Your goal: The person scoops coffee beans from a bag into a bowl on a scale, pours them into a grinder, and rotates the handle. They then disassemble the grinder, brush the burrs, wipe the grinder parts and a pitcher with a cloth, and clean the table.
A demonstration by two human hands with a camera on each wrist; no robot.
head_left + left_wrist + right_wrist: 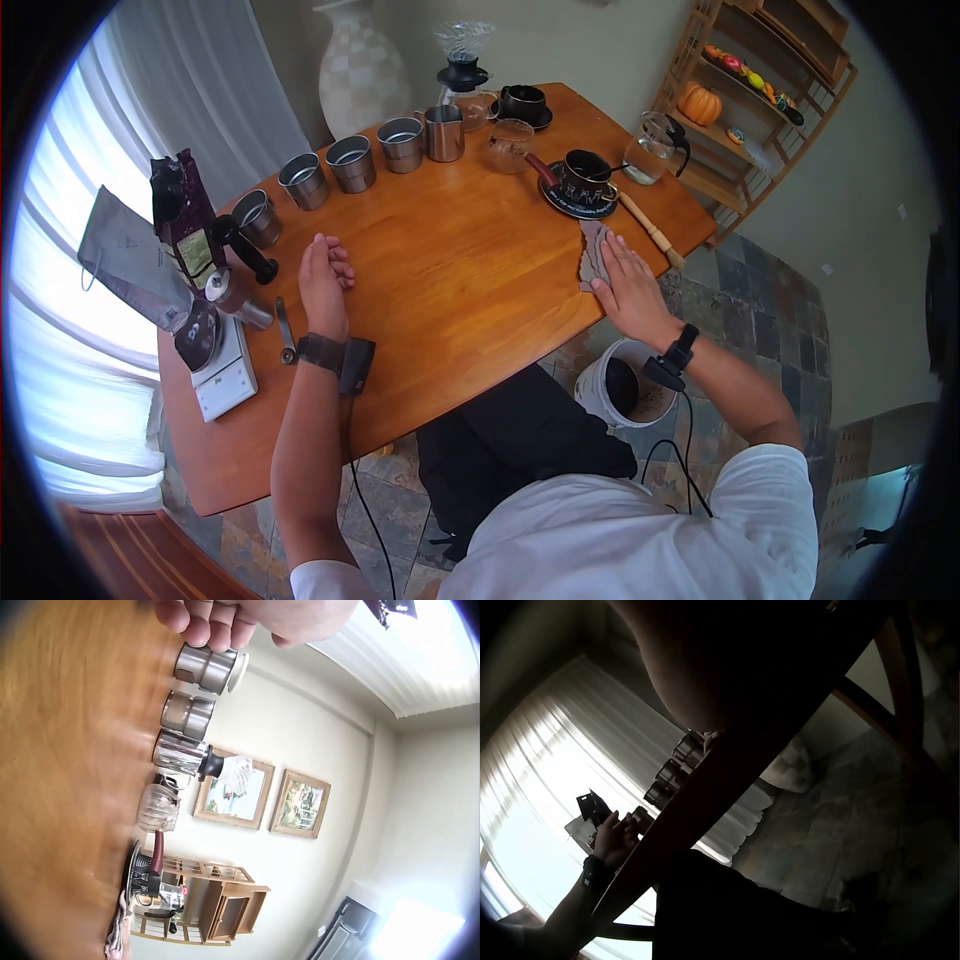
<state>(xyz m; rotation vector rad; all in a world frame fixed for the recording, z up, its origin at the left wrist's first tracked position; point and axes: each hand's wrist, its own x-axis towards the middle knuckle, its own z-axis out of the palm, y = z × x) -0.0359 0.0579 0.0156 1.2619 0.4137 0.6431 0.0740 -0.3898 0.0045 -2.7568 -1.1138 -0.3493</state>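
My right hand [632, 292] lies flat with straight fingers on a crumpled grey cloth [594, 256] near the table's right front edge. Just behind the cloth is a black cup [583, 180] on a dark saucer, with a red-brown handle leaning out of it. A wooden brush [648, 228] lies to its right. My left hand [323, 280] rests at the left of the table, fingers loosely bent, holding nothing; its fingertips also show at the top of the left wrist view. In the right wrist view the right hand is a dark shape and the cloth is barely visible.
Metal cups [352, 164] and a pitcher [444, 134] line the back edge. At left are a scale [226, 372], a grinder [238, 298] and bags [137, 258]. A glass server [510, 147] and glass jug [651, 150] stand behind. A bucket [626, 384] sits below the front edge.
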